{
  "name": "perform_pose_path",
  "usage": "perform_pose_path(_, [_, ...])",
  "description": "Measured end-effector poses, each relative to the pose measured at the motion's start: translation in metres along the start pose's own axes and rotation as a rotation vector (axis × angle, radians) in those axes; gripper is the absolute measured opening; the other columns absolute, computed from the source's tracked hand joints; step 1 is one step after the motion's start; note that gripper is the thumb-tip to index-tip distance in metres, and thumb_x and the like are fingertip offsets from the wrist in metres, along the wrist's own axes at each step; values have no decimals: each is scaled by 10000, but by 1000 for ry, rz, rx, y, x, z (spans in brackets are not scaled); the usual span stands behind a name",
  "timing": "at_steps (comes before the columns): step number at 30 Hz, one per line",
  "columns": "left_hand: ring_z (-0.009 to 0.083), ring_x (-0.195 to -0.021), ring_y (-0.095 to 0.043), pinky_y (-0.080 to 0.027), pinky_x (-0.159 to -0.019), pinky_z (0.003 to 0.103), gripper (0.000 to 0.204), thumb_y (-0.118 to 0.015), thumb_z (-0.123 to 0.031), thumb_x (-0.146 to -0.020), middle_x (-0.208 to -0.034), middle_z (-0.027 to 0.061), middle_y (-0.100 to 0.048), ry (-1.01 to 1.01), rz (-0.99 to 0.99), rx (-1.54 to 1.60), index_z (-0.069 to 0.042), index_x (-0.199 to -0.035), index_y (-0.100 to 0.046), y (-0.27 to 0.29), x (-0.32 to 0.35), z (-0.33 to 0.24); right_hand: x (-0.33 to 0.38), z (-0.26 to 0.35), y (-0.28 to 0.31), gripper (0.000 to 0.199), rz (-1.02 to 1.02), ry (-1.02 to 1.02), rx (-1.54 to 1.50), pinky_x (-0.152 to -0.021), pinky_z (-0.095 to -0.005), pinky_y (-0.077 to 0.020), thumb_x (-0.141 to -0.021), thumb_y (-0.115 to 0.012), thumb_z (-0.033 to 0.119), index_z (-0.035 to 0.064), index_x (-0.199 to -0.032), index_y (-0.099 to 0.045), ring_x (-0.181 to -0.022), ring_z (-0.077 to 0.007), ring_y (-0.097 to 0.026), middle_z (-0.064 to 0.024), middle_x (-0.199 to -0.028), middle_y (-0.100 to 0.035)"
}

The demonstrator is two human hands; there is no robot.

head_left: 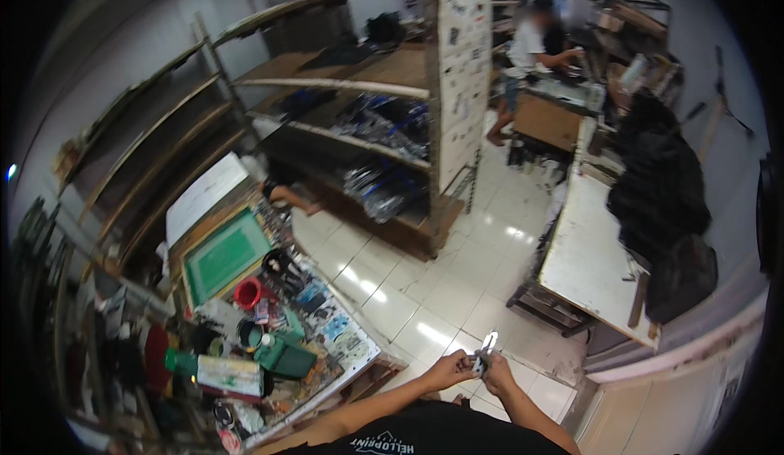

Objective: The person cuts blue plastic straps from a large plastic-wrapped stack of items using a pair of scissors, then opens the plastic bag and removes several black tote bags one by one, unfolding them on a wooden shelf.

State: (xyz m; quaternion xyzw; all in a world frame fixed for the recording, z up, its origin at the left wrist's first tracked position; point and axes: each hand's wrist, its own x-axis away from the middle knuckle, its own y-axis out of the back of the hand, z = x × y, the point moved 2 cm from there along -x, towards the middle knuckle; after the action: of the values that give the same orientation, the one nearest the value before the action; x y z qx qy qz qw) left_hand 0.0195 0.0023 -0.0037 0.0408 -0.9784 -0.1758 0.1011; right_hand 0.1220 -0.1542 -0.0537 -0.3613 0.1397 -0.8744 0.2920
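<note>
Low in front of my body, both hands meet around a small, pale metallic piece (487, 346) with a bright slot-like part standing up from it; its exact kind is too small to make out. My left hand (452, 370) is closed, its thumb and fingers pinching the piece from the left side. From the right, my right hand (497, 376) is also closed around its lower part. The fingers hide much of the piece. Tiled floor (429, 332) lies beneath and beyond my hands.
At left, a paint-stained table (351, 342) bears a green screen-printing frame (224, 257), a red cup (247, 293) and a green jug (287, 359). Shelving (343, 86) stands ahead. At right are a white-topped table (581, 263) and a black heap (657, 181). A person (529, 45) works far off.
</note>
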Motion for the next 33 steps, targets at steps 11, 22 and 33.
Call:
perform_pose_path(11, [387, -970, -709, -537, -898, 427, 661, -465, -614, -1026, -985, 165, -757, 415, -329, 5, 2, -1171, -658, 147, -69, 91, -178, 89, 4, 223, -77, -199, 412, -521, -374, -531, -1019, -539, 175, -9, -1138, -581, -611, -220, -602, -132, -823, -626])
perform_pose_path(22, [132, -712, -631, -519, -653, 287, 402, -666, -403, -999, -822, 79, -696, 353, -486, 344, -11, -1089, -674, 215, -166, 135, -267, 211, -44, 351, -89, -206, 736, -525, -309, -457, -1075, -533, 336, 24, -1120, -688, -592, -145, -554, -62, -792, -629])
perform_pose_path(33, [242, -815, -674, -539, -736, 359, 319, -700, -273, -967, -908, 132, -696, -35, -793, -114, 27, -1074, -706, 441, -305, -8, -375, 299, -193, 301, 413, 144, 953, -749, -253, -419, -1100, -484, 307, 49, -1116, -637, -807, -94, -476, 31, -849, -505])
